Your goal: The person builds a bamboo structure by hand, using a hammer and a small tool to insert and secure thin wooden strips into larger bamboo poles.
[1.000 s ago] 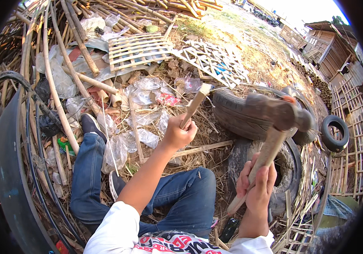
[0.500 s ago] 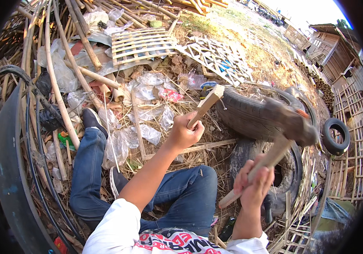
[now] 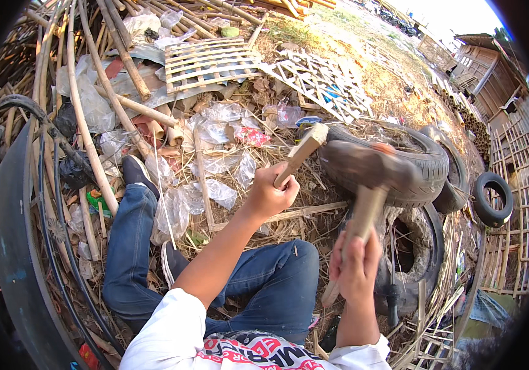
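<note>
Bamboo poles at left, a slatted panel, crumpled plastic, a small tyre, a wooden shed

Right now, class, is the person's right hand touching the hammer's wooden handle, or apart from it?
Touching. The head view shows the right hand closed around the wooden handle, which sticks out above and below the grip.

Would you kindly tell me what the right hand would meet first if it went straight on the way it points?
The right hand, holding the hammer, would probably meet the upper tyre first, though depth is unclear.
</note>
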The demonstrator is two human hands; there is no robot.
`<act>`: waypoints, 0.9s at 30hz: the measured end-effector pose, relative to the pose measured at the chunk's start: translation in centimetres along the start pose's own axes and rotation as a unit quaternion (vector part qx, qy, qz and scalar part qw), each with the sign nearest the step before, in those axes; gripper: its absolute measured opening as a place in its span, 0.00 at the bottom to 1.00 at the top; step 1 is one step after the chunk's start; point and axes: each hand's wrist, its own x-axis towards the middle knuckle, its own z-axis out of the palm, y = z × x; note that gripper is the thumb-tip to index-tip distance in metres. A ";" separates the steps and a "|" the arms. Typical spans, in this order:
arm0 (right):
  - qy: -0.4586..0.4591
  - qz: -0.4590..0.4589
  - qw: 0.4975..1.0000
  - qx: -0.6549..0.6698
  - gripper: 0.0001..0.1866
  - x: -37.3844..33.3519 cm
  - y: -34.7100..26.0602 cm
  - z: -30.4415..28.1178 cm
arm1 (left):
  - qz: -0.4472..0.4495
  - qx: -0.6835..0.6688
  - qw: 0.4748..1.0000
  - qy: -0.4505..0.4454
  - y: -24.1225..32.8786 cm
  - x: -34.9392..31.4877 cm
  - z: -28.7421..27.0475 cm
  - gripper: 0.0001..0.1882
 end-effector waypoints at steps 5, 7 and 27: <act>0.004 0.033 0.997 0.070 0.20 -0.5 1.8 0.2 | -0.051 -0.006 0.999 0.008 -1.1 -0.3 -1.4 0.19; 0.043 -0.062 0.992 0.099 0.22 -0.5 -0.1 -0.4 | -0.045 -0.006 0.999 0.003 -0.1 0.3 -0.1 0.19; -0.099 0.136 0.985 0.038 0.15 2.3 2.3 0.8 | -0.065 0.018 0.998 0.015 -0.6 0.6 -1.0 0.17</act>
